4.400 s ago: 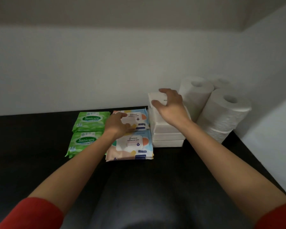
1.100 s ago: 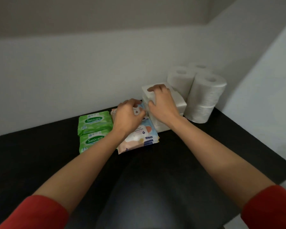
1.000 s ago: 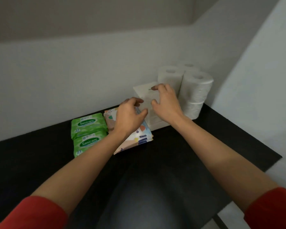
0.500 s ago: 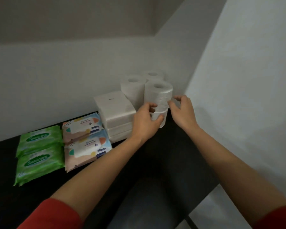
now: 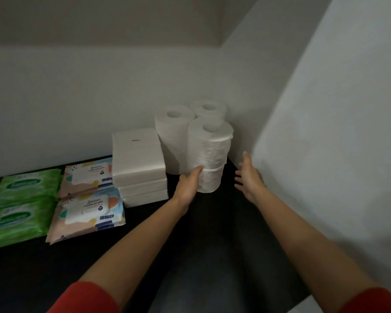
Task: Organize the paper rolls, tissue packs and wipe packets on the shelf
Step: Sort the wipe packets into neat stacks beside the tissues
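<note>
The upright front roll stack [image 5: 209, 152] is gripped low on its left by the left hand [image 5: 189, 184] and flanked, untouched, on its right by the spread right hand [image 5: 248, 177].

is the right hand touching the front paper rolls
No, the right hand hangs open, a dark gap apart from the front paper rolls.

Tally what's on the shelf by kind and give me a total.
Paper rolls: 4 distinguishable (front column of 2; the two columns behind show no seam)
Tissue packs: 3
Green wipe packets: 2
Peach wipe packets: 2
Total: 11
</note>
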Action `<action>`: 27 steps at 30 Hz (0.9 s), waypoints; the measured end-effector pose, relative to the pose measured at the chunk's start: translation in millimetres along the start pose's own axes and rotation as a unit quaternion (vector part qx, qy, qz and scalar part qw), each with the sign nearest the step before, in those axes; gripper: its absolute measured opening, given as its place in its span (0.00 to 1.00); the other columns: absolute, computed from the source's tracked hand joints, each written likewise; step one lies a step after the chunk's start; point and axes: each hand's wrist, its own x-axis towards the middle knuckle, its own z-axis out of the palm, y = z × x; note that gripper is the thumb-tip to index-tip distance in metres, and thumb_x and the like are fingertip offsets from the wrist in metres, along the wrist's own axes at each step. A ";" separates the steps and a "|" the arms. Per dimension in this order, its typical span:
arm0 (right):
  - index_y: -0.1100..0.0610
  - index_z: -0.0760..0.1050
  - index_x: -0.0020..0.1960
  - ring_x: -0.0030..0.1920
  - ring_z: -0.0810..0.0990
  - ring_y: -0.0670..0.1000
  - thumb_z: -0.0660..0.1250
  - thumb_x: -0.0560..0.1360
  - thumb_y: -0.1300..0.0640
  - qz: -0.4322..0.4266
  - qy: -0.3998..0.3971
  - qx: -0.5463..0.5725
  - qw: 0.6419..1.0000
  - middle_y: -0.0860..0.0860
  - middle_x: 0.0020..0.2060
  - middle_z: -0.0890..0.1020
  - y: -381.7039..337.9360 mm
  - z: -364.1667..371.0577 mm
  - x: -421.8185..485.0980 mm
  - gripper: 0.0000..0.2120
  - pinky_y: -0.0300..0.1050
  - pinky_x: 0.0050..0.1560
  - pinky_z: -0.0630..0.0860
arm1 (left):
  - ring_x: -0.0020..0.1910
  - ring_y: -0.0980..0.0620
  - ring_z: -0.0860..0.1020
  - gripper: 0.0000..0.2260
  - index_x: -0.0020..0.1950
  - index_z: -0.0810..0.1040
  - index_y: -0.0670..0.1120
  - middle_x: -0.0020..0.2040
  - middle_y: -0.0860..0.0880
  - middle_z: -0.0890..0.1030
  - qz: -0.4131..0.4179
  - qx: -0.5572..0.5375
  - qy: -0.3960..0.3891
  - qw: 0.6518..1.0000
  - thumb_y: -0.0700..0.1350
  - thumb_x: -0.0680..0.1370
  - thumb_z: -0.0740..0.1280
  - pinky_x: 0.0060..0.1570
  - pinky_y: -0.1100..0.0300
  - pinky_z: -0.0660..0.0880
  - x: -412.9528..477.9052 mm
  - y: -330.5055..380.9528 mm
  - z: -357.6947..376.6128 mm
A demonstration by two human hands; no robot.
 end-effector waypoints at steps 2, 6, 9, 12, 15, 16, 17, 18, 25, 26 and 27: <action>0.53 0.54 0.77 0.73 0.63 0.58 0.47 0.79 0.35 0.018 -0.022 0.028 0.999 0.56 0.75 0.62 -1.0 0.1 11.6 0.33 0.54 0.70 0.63 | 0.65 0.47 0.69 0.32 0.75 0.61 0.47 0.65 0.53 0.69 -0.013 -0.053 -0.008 0.998 0.63 0.76 0.59 0.59 0.53 0.68 12.2 0.9 0.7; 0.47 0.56 0.76 0.73 0.63 0.57 0.47 0.79 0.35 0.028 -0.030 0.040 0.998 0.53 0.74 0.64 -4.3 5.1 31.1 0.30 0.55 0.68 0.63 | 0.61 0.49 0.71 0.29 0.74 0.62 0.48 0.68 0.49 0.71 -0.022 -0.093 0.017 0.995 0.61 0.78 0.57 0.56 0.53 0.68 35.7 -2.9 0.7; 0.45 0.61 0.74 0.72 0.64 0.56 0.46 0.79 0.35 0.031 -0.033 0.017 0.999 0.52 0.73 0.66 -6.9 10.2 43.1 0.28 0.56 0.68 0.64 | 0.65 0.48 0.71 0.30 0.74 0.65 0.48 0.69 0.49 0.72 -0.022 -0.092 0.036 0.995 0.63 0.77 0.56 0.66 0.51 0.68 47.4 -6.6 1.4; 0.47 0.62 0.74 0.72 0.63 0.58 0.44 0.79 0.35 0.051 -0.066 0.044 0.996 0.53 0.73 0.66 -7.5 14.8 57.4 0.29 0.58 0.70 0.62 | 0.67 0.49 0.71 0.32 0.73 0.66 0.49 0.69 0.49 0.72 -0.021 -0.086 0.030 0.996 0.66 0.75 0.55 0.69 0.48 0.66 56.5 -7.4 2.9; 0.47 0.65 0.72 0.71 0.66 0.57 0.46 0.78 0.34 0.060 -0.095 0.072 0.991 0.51 0.71 0.69 -9.2 19.9 65.8 0.29 0.60 0.70 0.62 | 0.68 0.49 0.71 0.30 0.73 0.66 0.48 0.70 0.48 0.72 -0.025 -0.094 0.024 0.995 0.64 0.77 0.54 0.70 0.49 0.66 61.3 -4.5 3.4; 0.47 0.67 0.71 0.69 0.68 0.56 0.47 0.77 0.32 0.060 -0.099 0.070 0.991 0.51 0.69 0.71 -9.4 21.8 68.6 0.30 0.60 0.70 0.63 | 0.68 0.49 0.71 0.29 0.73 0.67 0.48 0.70 0.48 0.72 -0.024 -0.095 0.022 0.995 0.63 0.78 0.54 0.70 0.49 0.66 63.3 -3.5 3.0; 0.46 0.68 0.70 0.68 0.69 0.56 0.48 0.76 0.32 0.062 -0.100 0.067 0.991 0.51 0.68 0.73 -9.0 23.5 69.9 0.30 0.60 0.68 0.65 | 0.67 0.49 0.71 0.28 0.73 0.67 0.48 0.69 0.48 0.72 -0.026 -0.095 0.019 0.995 0.63 0.78 0.54 0.70 0.49 0.66 64.9 -3.1 2.6; 0.46 0.69 0.68 0.67 0.70 0.55 0.48 0.75 0.31 0.065 -0.101 0.065 0.991 0.50 0.66 0.74 -8.2 25.4 70.2 0.30 0.60 0.67 0.66 | 0.67 0.49 0.72 0.28 0.73 0.68 0.48 0.69 0.48 0.73 -0.027 -0.095 0.017 0.995 0.62 0.78 0.54 0.69 0.48 0.66 67.2 -3.8 2.2; 0.45 0.73 0.63 0.64 0.72 0.53 0.47 0.75 0.31 0.063 -0.107 0.064 0.990 0.47 0.62 0.76 -4.5 29.2 65.5 0.28 0.59 0.66 0.67 | 0.66 0.49 0.73 0.29 0.71 0.70 0.49 0.68 0.49 0.74 -0.024 -0.083 0.024 0.996 0.63 0.77 0.54 0.68 0.48 0.67 72.7 -4.5 3.0; 0.45 0.73 0.63 0.63 0.72 0.52 0.47 0.75 0.31 0.062 -0.105 0.066 0.990 0.47 0.61 0.77 -4.2 30.0 65.9 0.28 0.58 0.65 0.68 | 0.66 0.49 0.72 0.29 0.71 0.70 0.49 0.68 0.48 0.74 -0.022 -0.086 0.026 0.996 0.64 0.77 0.54 0.69 0.48 0.67 73.5 -4.7 3.5; 0.45 0.73 0.63 0.62 0.73 0.52 0.47 0.75 0.31 0.061 -0.105 0.067 0.990 0.47 0.60 0.77 -4.2 30.9 65.3 0.28 0.57 0.64 0.69 | 0.66 0.49 0.72 0.29 0.71 0.70 0.49 0.68 0.48 0.74 -0.023 -0.089 0.029 0.995 0.64 0.77 0.54 0.69 0.48 0.67 72.8 -4.0 3.9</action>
